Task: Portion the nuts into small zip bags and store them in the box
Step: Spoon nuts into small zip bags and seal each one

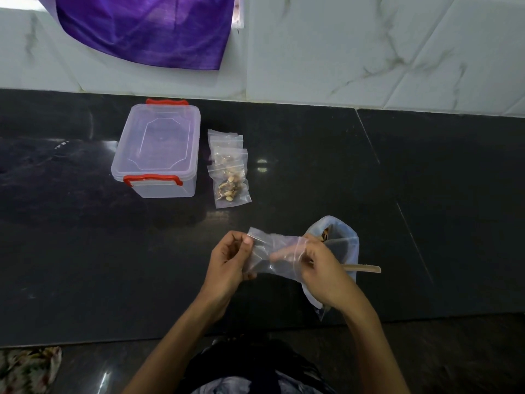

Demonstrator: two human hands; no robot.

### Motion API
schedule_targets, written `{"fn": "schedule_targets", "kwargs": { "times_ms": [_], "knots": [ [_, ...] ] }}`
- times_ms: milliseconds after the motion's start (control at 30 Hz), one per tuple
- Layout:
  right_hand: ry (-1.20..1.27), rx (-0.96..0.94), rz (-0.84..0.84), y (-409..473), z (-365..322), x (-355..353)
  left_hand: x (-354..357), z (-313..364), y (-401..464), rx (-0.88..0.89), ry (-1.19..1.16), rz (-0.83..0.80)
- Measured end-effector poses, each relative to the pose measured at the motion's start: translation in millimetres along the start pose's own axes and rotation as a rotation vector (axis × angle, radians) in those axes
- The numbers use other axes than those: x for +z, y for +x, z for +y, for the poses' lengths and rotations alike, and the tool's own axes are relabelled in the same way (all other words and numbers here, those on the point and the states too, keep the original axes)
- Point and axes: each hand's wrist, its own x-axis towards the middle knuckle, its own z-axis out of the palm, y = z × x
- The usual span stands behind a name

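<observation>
An empty small zip bag (264, 255) is stretched between both hands above the dark counter. My left hand (228, 261) pinches its left edge. My right hand (321, 268) grips its right side, with a finger showing through the plastic. Behind my right hand lies the large bag of nuts (342, 237), open at the top, with a wooden stick (365, 268) poking out to the right. A clear lidded box with red clips (157, 150) stands at the back left. Beside it lie several small zip bags (230, 169), some holding nuts.
The dark stone counter (85, 251) runs to a white marbled wall (369, 52). A purple cloth (145, 27) hangs on the wall above the box. A patterned cloth (28, 368) lies at the bottom left below the counter's front edge.
</observation>
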Motion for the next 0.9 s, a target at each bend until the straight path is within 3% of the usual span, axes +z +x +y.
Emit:
{"fn": "schedule_targets", "kwargs": {
  "times_ms": [267, 533, 633, 767, 900],
  "knots": [
    [0.064, 0.007, 0.033, 22, -6, -4, -6, -2, 16, 0.057, -0.005, -0.008],
    [-0.041, -0.02, 0.128, 40, -8, -2, -16, 4, 24, 0.035, -0.132, -0.094],
    [-0.037, -0.027, 0.179, 39, -15, 0, -17, 4, 26, 0.054, -0.142, -0.02],
    [0.07, -0.069, -0.016, 32, -20, -5, -15, -3, 26, 0.159, 0.013, 0.11],
    [0.078, -0.13, -0.058, 27, -16, -2, -10, -5, 20, 0.158, 0.063, 0.135]
  ]
}}
